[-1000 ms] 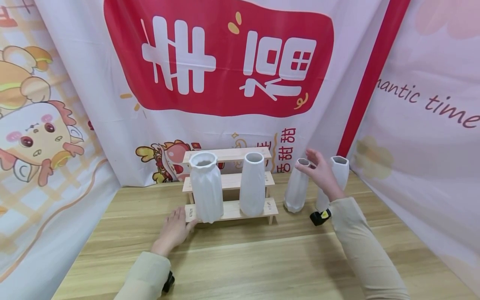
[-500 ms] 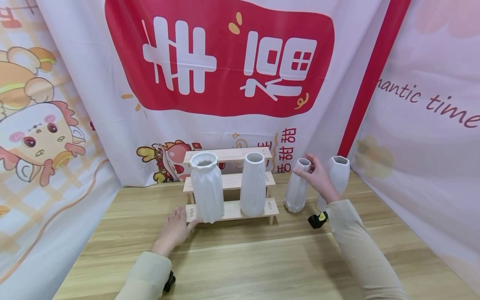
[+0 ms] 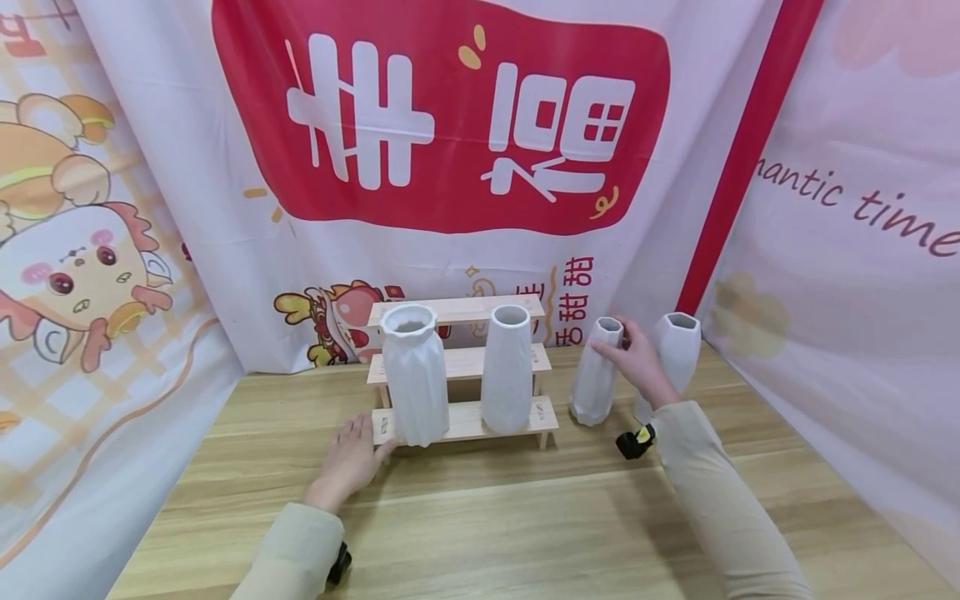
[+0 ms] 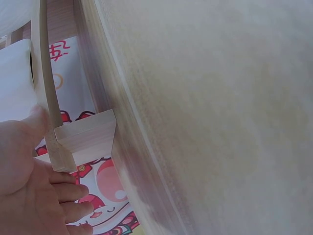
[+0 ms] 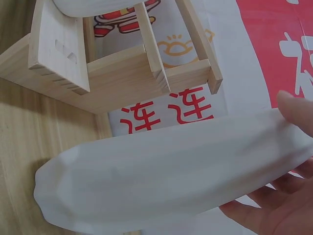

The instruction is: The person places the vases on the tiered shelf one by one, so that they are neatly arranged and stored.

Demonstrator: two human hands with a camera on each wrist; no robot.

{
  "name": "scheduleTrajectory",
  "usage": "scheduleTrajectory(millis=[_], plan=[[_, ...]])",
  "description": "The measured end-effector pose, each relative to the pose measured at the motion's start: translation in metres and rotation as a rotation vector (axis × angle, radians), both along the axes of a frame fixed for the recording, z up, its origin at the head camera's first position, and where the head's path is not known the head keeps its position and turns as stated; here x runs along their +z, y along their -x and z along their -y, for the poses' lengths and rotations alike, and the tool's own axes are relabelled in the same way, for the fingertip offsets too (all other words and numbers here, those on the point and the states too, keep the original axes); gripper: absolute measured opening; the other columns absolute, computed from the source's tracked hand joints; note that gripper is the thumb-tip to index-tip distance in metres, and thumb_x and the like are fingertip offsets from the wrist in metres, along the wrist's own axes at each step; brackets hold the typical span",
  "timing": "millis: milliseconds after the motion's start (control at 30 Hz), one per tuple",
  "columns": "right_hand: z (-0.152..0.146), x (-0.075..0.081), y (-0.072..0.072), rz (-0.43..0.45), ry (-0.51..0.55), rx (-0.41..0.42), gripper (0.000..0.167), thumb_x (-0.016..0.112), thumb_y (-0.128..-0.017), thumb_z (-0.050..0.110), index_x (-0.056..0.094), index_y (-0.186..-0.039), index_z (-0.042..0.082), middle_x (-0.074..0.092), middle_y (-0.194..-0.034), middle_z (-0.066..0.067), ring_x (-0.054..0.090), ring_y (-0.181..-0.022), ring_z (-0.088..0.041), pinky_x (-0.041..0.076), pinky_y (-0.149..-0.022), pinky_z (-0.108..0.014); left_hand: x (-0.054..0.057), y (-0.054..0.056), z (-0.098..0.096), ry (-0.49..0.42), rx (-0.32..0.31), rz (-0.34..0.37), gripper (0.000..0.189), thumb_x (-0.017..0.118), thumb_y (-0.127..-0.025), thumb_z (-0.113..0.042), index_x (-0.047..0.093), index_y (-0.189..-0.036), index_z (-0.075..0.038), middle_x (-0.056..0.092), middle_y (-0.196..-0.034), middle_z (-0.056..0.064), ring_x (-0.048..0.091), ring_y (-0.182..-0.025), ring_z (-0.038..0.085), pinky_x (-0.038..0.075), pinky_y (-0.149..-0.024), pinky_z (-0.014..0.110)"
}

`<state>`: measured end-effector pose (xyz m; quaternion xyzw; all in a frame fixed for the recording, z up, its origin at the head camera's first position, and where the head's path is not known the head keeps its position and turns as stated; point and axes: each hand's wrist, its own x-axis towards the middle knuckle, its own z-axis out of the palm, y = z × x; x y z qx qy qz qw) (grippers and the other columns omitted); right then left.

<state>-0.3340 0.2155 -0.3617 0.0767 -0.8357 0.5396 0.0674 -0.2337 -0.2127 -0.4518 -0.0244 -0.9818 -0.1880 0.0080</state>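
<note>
A three-step wooden stand [image 3: 463, 421] sits at the back of the table. My left hand [image 3: 351, 460] holds the left end of its lowest step, which lies between thumb and fingers in the left wrist view. On that step stand a white vase with a ruffled rim [image 3: 418, 383] and a smooth white vase [image 3: 507, 375]. Right of the stand, my right hand [image 3: 639, 360] grips a slim faceted white vase [image 3: 594, 387] near its mouth, thumb on one side and fingers on the other. The right wrist view shows the faceted body [image 5: 161, 176] large.
Another white vase with an angular mouth [image 3: 681, 346] stands behind the right hand, partly hidden by it. Printed cloth [image 3: 465, 117] hangs close behind the stand and along both sides. The wood-grain table [image 3: 495, 533] extends in front. Each wrist carries a small black camera [image 3: 636, 442].
My right hand has come down and its thumb and fingers have closed round the neck of the slim faceted vase. The left hand has stayed on the stand.
</note>
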Motion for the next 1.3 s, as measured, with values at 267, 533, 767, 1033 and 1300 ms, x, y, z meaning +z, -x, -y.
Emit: scheduleTrajectory(millis=[267,533,767,1033,1300], plan=[[0.001,-0.003,0.003,-0.032,0.004,-0.002,0.058,0.063,-0.088,0.027,0.039,-0.133,-0.001,0.047,-0.128,-0.023,0.045,-0.116,-0.035,0.038,-0.096,-0.048,-0.001,0.000,0.002,0.012,-0.013,-0.030,0.074,0.044,-0.097,-0.036,0.014,-0.136,0.020,0.020,-0.139,0.038,0.018,-0.128,0.052,0.012,-0.105,0.057],[0.000,-0.003,0.004,-0.008,-0.014,-0.014,0.060,0.062,-0.088,0.031,0.039,-0.134,0.000,0.046,-0.130,-0.022,0.044,-0.118,-0.036,0.037,-0.097,-0.049,-0.002,0.001,0.002,0.015,-0.018,-0.041,0.074,0.044,-0.097,-0.035,0.015,-0.136,0.020,0.021,-0.138,0.039,0.018,-0.127,0.052,0.013,-0.105,0.057],[-0.002,0.001,0.005,-0.001,-0.029,-0.008,0.058,0.063,-0.088,0.031,0.042,-0.132,-0.001,0.048,-0.128,-0.022,0.046,-0.115,-0.035,0.039,-0.096,-0.048,-0.002,0.002,0.002,0.014,-0.017,-0.031,0.073,0.044,-0.097,-0.035,0.015,-0.136,0.020,0.020,-0.139,0.039,0.017,-0.128,0.052,0.012,-0.105,0.057],[-0.001,0.004,0.004,-0.003,-0.057,-0.015,0.056,0.063,-0.088,0.029,0.044,-0.131,-0.001,0.050,-0.125,-0.022,0.048,-0.113,-0.035,0.040,-0.094,-0.047,-0.001,0.001,0.001,0.014,-0.017,-0.029,0.074,0.044,-0.097,-0.035,0.015,-0.136,0.020,0.019,-0.139,0.039,0.017,-0.128,0.052,0.012,-0.105,0.057],[0.003,0.010,0.005,0.004,-0.086,-0.039,0.056,0.063,-0.088,0.030,0.044,-0.131,0.000,0.050,-0.125,-0.021,0.048,-0.112,-0.035,0.041,-0.093,-0.048,-0.001,0.001,0.001,0.019,-0.018,-0.027,0.074,0.044,-0.097,-0.035,0.014,-0.136,0.020,0.019,-0.139,0.039,0.017,-0.128,0.051,0.012,-0.105,0.057]])
